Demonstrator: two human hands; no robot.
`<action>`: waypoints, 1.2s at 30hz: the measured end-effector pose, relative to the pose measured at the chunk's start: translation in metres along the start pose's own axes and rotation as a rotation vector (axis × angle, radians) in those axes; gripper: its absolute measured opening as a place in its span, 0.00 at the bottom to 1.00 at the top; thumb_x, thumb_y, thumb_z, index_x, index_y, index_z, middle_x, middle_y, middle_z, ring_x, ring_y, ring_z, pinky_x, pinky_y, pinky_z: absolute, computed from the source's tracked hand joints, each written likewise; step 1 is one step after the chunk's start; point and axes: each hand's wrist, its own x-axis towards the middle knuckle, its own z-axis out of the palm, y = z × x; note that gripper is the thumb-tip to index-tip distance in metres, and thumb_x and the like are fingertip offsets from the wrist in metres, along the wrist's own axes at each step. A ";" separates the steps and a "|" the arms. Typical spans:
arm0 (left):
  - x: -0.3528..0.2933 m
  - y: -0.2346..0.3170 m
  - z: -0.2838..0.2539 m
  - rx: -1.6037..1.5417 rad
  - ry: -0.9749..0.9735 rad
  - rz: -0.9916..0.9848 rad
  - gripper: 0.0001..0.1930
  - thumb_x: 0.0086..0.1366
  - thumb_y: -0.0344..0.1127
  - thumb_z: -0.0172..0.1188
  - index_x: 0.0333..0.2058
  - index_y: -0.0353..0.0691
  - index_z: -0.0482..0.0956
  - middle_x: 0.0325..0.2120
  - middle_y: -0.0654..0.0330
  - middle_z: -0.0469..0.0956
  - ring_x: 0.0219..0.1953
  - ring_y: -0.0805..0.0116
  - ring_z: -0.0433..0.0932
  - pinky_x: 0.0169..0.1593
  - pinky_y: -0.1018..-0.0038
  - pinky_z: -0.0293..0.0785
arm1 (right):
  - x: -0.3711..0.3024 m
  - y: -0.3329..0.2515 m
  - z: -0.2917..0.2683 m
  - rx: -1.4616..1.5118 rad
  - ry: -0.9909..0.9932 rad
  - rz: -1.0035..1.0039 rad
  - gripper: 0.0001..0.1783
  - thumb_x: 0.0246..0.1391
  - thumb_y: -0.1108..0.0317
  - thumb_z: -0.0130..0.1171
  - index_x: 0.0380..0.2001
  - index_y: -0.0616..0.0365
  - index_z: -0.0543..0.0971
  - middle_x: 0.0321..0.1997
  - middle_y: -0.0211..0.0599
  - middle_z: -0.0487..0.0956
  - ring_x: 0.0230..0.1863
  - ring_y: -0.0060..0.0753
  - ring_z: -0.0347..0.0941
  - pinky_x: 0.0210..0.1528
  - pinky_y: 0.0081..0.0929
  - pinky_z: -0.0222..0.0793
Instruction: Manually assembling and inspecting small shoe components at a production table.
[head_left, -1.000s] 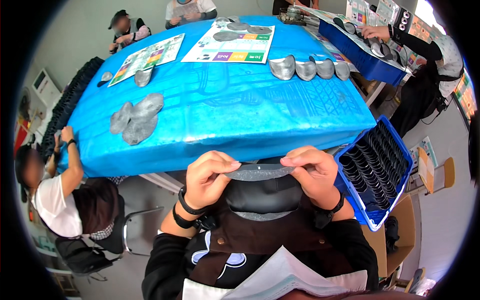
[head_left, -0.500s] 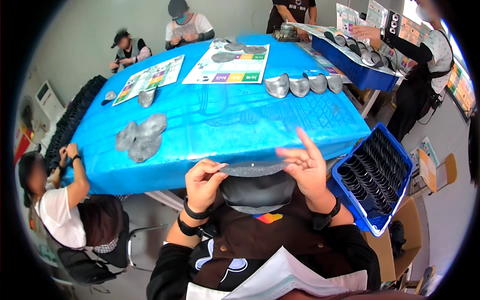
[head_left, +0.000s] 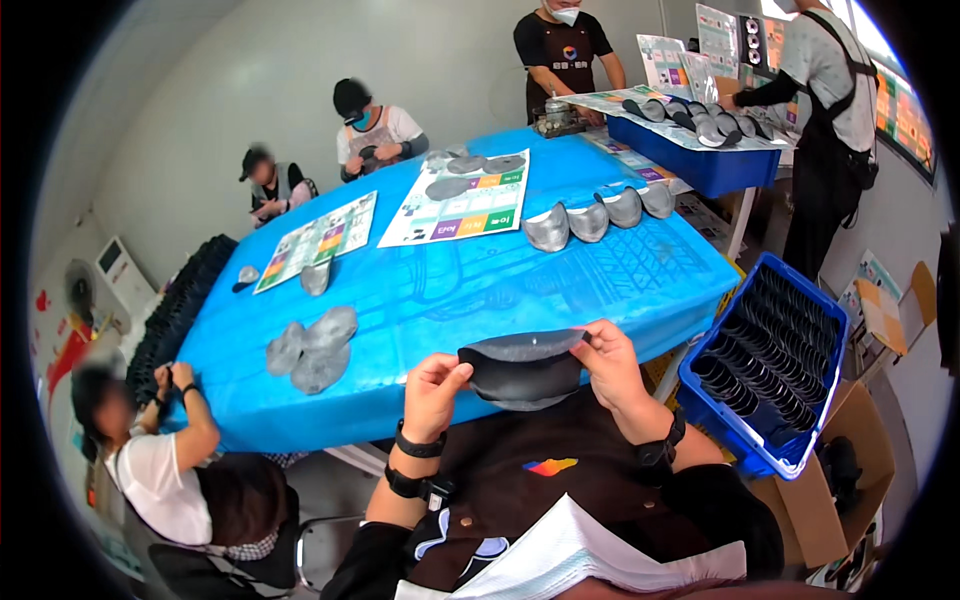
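Right hand [head_left: 616,372], raised finger lowered — pinching dark pad [head_left: 525,372]; left hand [head_left: 435,395] clamped on opposite end.

Two hands [head_left: 432,396] hold one black-and-grey pad [head_left: 525,378] as four silvery cups [head_left: 622,208] rest toward the worktop's [head_left: 455,325] right edge, three grey ovals [head_left: 321,368] toward its left.

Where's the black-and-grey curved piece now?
Head view, below and right of centre: the curved piece is held between the left hand and right hand, seen against the blue table's near edge.
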 end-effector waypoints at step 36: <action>0.350 -0.146 -0.069 0.112 0.853 -0.172 0.22 0.55 0.22 0.46 0.48 0.44 0.53 0.39 0.52 0.68 0.32 0.62 0.74 0.25 0.67 0.73 | 0.056 -0.029 -0.124 -1.375 0.440 -0.031 0.38 0.36 0.75 0.62 0.52 0.62 0.56 0.53 0.54 0.60 0.52 0.43 0.60 0.53 0.34 0.54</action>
